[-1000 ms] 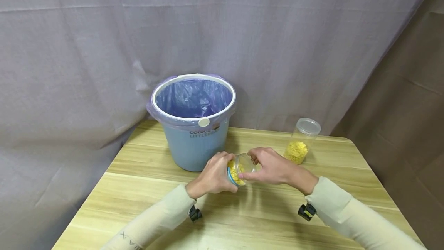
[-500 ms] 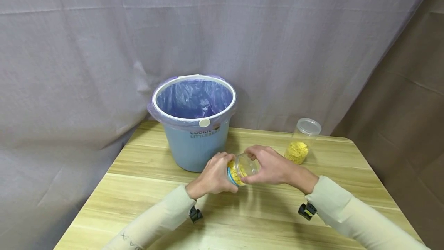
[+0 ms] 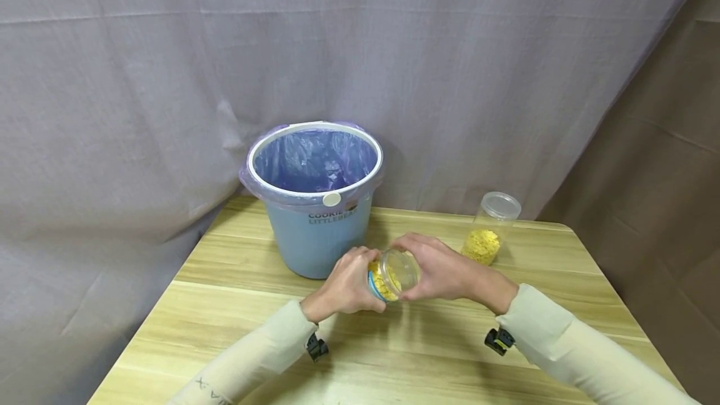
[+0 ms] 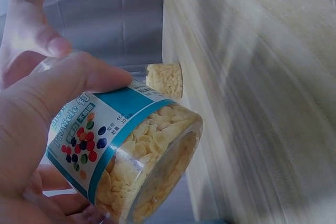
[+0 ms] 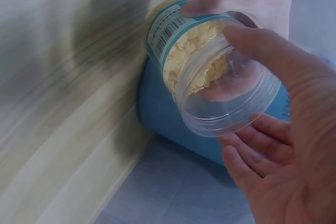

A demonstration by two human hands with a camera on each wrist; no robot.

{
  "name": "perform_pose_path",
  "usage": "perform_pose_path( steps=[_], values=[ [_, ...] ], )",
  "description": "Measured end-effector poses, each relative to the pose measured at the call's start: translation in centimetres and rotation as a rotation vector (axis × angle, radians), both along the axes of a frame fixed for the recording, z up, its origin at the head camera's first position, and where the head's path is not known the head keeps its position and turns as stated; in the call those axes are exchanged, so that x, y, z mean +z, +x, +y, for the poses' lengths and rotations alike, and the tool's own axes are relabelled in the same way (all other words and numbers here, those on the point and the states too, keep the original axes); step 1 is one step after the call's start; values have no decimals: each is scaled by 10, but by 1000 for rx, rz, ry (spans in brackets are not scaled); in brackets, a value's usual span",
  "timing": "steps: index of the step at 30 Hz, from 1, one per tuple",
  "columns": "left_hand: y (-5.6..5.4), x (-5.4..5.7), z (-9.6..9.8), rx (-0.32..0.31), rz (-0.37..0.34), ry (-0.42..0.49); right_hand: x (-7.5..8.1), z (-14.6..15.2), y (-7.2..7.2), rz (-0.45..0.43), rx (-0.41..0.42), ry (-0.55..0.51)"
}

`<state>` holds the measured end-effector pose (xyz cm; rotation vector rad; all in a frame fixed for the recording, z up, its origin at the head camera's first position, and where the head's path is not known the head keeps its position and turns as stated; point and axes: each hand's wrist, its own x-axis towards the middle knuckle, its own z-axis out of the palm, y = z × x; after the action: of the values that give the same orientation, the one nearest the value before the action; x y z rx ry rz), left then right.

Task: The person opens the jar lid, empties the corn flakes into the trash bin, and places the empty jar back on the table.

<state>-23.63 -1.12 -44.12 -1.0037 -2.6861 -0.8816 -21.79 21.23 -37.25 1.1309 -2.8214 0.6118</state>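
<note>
Shifted slightly round the rim since a second ago, the right hand (image 3: 439,272) now pinches the clear, ridged end of the tilted jar (image 3: 402,272), clear of the desk (image 3: 242,330) beside the smooth bucket (image 3: 315,239). Left hand's (image 3: 347,283) fingers grip its glossy label (image 4: 126,103). I'd judge it a twisting step, calling for steadiness lest the crinkly yellow flakes (image 4: 147,142) spill.
</note>
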Motion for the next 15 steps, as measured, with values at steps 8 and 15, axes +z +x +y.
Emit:
perform_pose_path(
  steps=[8, 15],
  values=[
    [1, 0, 1, 14, -7, -22, 1, 2, 1, -78, -147, 47],
    [1, 0, 1, 14, 25, -17, -3, -1, -1, -148, -227, 33]
  ],
)
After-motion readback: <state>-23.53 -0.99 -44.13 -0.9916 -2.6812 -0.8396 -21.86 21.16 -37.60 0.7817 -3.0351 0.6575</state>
